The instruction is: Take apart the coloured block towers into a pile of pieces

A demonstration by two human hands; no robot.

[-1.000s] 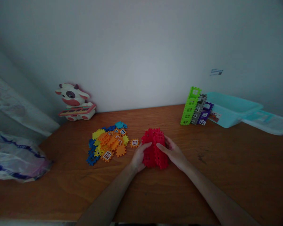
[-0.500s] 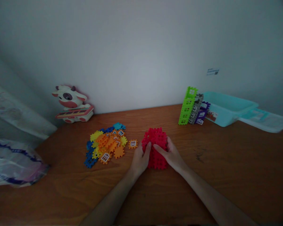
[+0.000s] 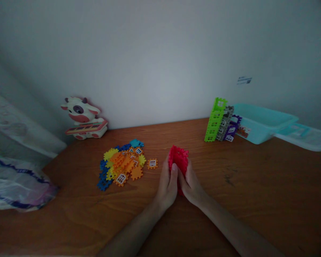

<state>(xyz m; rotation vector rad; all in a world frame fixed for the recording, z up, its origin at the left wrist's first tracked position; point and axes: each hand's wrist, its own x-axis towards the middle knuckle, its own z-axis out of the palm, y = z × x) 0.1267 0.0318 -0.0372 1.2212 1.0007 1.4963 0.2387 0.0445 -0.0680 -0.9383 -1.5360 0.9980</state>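
Note:
Between my two hands is a structure of joined red interlocking building tiles (image 3: 179,157), with its open hollow end showing at the top. My left hand (image 3: 169,184) presses on its left side, thumb up along the near face. From the right, my right hand (image 3: 192,181) grips the same red structure, its thumb beside the left thumb. Both hands are closed on it, and they cover most of its lower part. Just to the left lies a single orange window tile (image 3: 152,164), flat on the wooden table (image 3: 203,221).
A pile of orange, yellow and blue tiles (image 3: 123,162) lies left of my hands. Behind it sits a cow toy keyboard (image 3: 87,125). At the back right stand green (image 3: 215,121), grey and purple tile towers beside a turquoise bin (image 3: 262,123). A plastic bag (image 3: 18,185) lies far left.
The red structure has been turned, so its broad face no longer shows and its hollow end does. My hands have come closer together around it. The view has shifted slightly.

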